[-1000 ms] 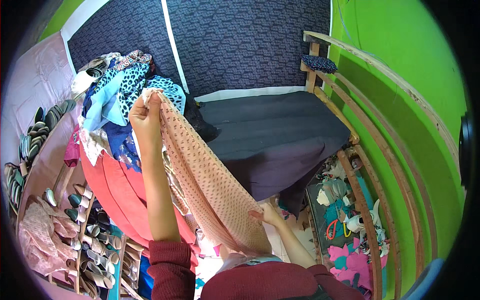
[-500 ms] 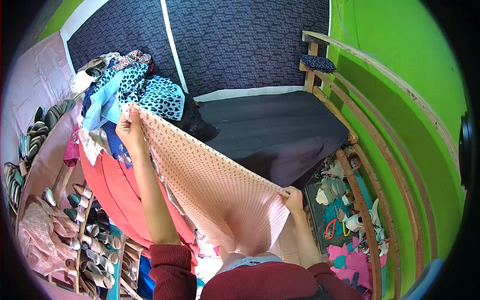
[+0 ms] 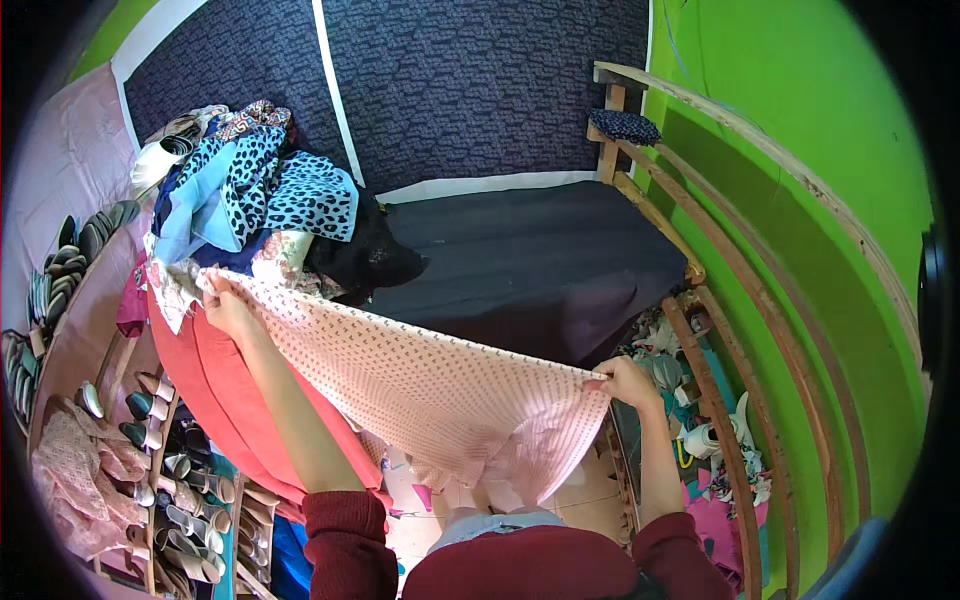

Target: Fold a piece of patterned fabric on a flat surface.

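A pale pink cloth (image 3: pixel 430 375) with a small dark print is stretched between my two hands, its upper edge pulled almost straight and its lower part hanging in folds. My left hand (image 3: pixel 228 308) is closed on one upper corner, close to the pile of clothes. At the other end, my right hand (image 3: pixel 628 382) pinches the opposite corner. Beyond the cloth lies a dark-covered surface (image 3: pixel 510 260). Heaped at its left are fabrics, among them a blue leopard-print cloth (image 3: pixel 310 195) and a black piece (image 3: pixel 375 250). A coral-red cloth (image 3: pixel 215 385) drapes below my left forearm.
Racks of shoes (image 3: pixel 190 520) stand at the left, with a pink lacy cloth (image 3: pixel 80 470) over one. Wooden rails (image 3: pixel 770 290) run along the green wall (image 3: pixel 820 110) at the right. Fabric scraps (image 3: pixel 715 535) lie beneath them. A patterned dark panel (image 3: pixel 490 90) stands at the back.
My left hand has come down and left with its corner; my right hand has moved right and slightly up. The cloth's upper edge is now flatter and wider.
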Motion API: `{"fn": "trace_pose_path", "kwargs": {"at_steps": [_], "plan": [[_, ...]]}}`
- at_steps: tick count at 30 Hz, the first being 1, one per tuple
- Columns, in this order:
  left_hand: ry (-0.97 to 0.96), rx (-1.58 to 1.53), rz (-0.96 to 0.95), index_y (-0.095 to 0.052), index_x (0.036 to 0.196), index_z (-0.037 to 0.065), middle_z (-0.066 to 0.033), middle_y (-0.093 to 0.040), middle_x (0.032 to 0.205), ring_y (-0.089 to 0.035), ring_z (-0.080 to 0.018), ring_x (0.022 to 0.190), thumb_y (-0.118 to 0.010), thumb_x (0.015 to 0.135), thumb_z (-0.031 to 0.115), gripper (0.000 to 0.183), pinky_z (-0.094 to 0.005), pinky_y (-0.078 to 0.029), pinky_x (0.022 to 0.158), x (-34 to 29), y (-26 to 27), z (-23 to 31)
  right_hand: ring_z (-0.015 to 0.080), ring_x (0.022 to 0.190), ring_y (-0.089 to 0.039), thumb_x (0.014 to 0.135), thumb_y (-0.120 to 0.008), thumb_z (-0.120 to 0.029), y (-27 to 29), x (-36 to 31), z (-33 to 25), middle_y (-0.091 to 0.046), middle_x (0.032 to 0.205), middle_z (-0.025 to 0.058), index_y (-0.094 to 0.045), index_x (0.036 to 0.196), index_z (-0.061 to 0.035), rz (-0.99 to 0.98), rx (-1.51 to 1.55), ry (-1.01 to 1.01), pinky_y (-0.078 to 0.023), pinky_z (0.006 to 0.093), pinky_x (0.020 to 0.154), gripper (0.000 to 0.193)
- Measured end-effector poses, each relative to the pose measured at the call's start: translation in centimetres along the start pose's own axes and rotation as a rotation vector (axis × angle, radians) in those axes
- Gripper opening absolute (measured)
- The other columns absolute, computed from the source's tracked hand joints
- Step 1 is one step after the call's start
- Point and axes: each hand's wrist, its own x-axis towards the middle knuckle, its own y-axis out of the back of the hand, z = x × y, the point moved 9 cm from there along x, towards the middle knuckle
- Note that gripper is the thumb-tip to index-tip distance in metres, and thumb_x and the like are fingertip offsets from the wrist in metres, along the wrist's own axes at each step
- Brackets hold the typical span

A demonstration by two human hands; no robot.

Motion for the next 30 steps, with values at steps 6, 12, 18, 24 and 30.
{"fn": "trace_pose_path", "kwargs": {"at_steps": [6, 12, 18, 24, 30], "plan": [[0.215, -0.013, -0.448, -0.061, 0.092, 0.005, 0.0021, -0.057, 0.079, -0.051, -0.0052, 0.067, -0.053, 0.093, 0.017, 0.014, -0.0208, -0.043, 0.058, -11.0, -4.2, -0.2, 0.0263, 0.073, -0.061, 0.063, -0.057, 0.007, 4.7, -0.4, -3.8, -0.062, 0.083, 0.0113, -0.068, 0.085, -0.0018, 0.405, 0.049, 0.191, -0.047, 0.0315, 0.066, 0.026], [0.219, 0.246, -1.463, -0.061, 0.09, -0.003, -0.0115, -0.057, 0.119, -0.06, -0.0209, 0.085, -0.052, 0.064, -0.014, 0.03, -0.0265, -0.047, 0.07, -36.1, -13.1, 1.6, 0.0272, 0.076, -0.063, 0.065, -0.059, 0.003, 2.5, 0.0, -14.2, -0.06, 0.093, 0.0093, -0.068, 0.094, -0.0061, 0.486, -0.098, 0.404, -0.05, 0.0348, 0.068, 0.032], [0.106, 0.321, -1.449, -0.057, 0.09, -0.006, -0.0124, -0.055, 0.081, -0.056, -0.0209, 0.074, -0.054, 0.069, -0.013, 0.022, -0.0299, -0.043, 0.065, -37.0, -14.0, 1.4, 0.0217, 0.068, -0.062, 0.071, -0.063, -0.002, 0.8, 0.1, -14.6, -0.06, 0.083, 0.0098, -0.067, 0.097, -0.005, 0.418, -0.025, 0.377, -0.049, 0.0319, 0.063, 0.026], [-0.087, 0.269, -1.283, -0.055, 0.086, -0.005, -0.0101, -0.053, 0.078, -0.049, -0.0159, 0.063, -0.048, 0.071, -0.014, 0.019, -0.0247, -0.039, 0.054, -31.8, -14.8, 3.8, 0.0124, 0.066, -0.057, 0.074, -0.073, -0.02, -3.1, 1.0, -8.8, -0.061, 0.071, 0.011, -0.06, 0.083, 0.0022, 0.009, 0.395, 0.263, -0.045, 0.0303, 0.062, 0.027], [-0.136, 0.262, -1.142, -0.054, 0.086, -0.008, -0.007, -0.053, 0.078, -0.045, -0.0097, 0.063, -0.046, 0.066, -0.017, 0.023, -0.0212, -0.034, 0.053, -27.5, -14.6, 3.6, 0.0059, 0.058, -0.051, 0.073, -0.073, -0.017, -4.5, 0.5, -3.3, -0.06, 0.062, 0.0123, -0.067, 0.08, -0.0017, -0.207, 0.097, 0.214, -0.041, 0.0277, 0.054, 0.018]]}}
